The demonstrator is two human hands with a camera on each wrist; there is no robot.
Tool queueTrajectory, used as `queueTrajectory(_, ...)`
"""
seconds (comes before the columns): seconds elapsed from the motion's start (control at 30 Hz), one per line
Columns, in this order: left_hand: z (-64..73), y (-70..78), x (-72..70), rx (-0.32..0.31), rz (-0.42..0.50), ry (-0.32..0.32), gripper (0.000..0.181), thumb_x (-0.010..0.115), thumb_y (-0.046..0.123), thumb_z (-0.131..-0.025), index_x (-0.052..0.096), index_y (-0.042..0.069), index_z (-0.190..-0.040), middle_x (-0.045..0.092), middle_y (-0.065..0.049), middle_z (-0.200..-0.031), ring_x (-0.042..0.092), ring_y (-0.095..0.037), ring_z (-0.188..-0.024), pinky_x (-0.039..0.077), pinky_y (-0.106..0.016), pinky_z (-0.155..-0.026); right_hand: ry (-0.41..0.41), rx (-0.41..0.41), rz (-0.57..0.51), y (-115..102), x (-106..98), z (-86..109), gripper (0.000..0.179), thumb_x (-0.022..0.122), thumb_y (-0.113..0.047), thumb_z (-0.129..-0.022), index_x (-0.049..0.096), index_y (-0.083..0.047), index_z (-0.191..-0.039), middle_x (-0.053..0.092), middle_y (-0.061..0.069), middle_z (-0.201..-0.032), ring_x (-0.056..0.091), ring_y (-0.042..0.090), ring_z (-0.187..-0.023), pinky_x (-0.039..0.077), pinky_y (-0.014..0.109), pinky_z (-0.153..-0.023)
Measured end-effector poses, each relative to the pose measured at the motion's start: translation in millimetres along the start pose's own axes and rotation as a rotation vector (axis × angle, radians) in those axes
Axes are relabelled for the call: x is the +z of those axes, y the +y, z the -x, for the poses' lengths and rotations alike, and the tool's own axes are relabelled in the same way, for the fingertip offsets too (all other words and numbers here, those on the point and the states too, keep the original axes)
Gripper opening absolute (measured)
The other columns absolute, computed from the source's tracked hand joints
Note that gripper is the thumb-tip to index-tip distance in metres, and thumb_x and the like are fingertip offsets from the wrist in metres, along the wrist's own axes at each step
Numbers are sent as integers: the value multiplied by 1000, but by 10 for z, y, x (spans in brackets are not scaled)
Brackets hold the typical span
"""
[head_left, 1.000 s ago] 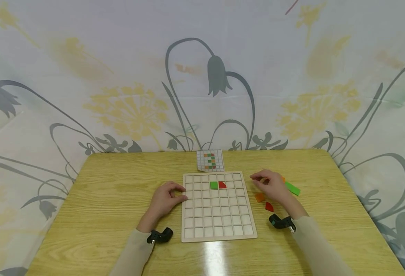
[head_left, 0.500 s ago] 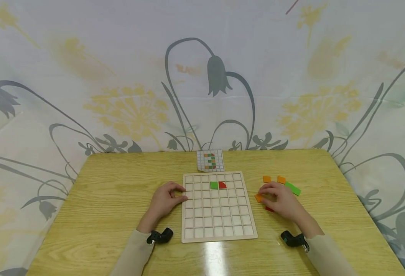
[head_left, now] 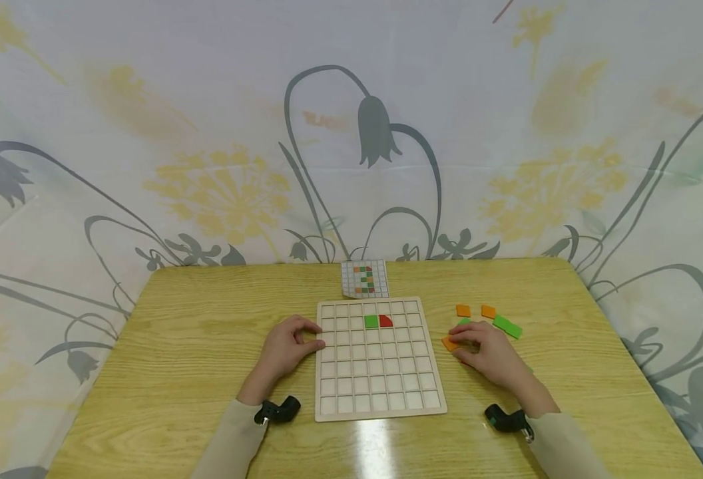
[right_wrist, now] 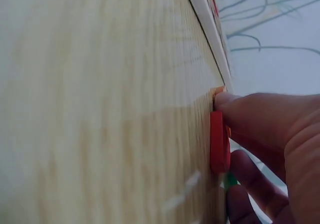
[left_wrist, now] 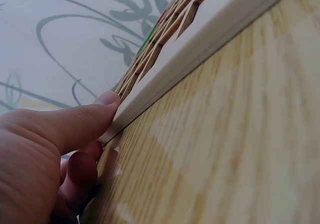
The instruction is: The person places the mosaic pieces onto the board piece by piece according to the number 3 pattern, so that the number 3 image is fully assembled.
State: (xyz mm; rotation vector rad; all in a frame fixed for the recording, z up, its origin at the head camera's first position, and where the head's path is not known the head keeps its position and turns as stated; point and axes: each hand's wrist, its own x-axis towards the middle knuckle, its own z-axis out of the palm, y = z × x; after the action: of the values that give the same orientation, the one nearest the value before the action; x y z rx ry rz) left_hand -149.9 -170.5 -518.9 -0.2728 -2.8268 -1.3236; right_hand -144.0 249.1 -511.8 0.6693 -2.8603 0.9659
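A pale wooden grid board (head_left: 351,416) lies on the table with a green square tile (head_left: 371,321) and a red rounded-corner tile (head_left: 385,321) side by side in its upper cells. My left hand (head_left: 285,346) holds the board's left edge, its thumb (left_wrist: 95,119) against the rim in the left wrist view. Right of the board, my right hand (head_left: 488,351) pinches an orange tile (head_left: 449,344) low at the table between thumb and index finger. In the right wrist view a red tile (right_wrist: 217,143) sits beside the thumb; the hand mostly hides it in the head view.
Behind the board, a printed card (head_left: 365,278) shows a coloured figure 3 on a grid. Beyond the right hand lie two orange tiles, one left (head_left: 463,311) and one right (head_left: 488,311), and green pieces (head_left: 507,326). A patterned cloth (head_left: 232,166) backs the table.
My right hand has moved back toward me and right, from near the board's upper right side to the orange tile, uncovering the tiles behind. The left hand stays put.
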Motion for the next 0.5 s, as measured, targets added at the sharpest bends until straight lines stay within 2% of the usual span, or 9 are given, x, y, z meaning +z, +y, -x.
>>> queueTrajectory(0.27, -8, -24, 15, 8, 4, 1, 18, 85, 24, -81, 76, 21, -97, 62, 10, -90, 49, -8, -58, 43, -28, -57, 35, 37, -9, 1, 43, -6, 15, 81, -11, -84, 79, -12, -99, 70, 3, -111, 61, 32, -109, 45, 53, -95)
queueTrajectory(0.5, -9, -28, 17, 13, -2, 2, 18, 84, 24, -82, 76, 21, -98, 61, 10, -87, 50, -8, -58, 43, -28, -57, 60, 56, -36, -5, 52, -27, 13, 83, -16, -83, 78, -18, -96, 67, -7, -99, 64, 21, -95, 51, 41, -82)
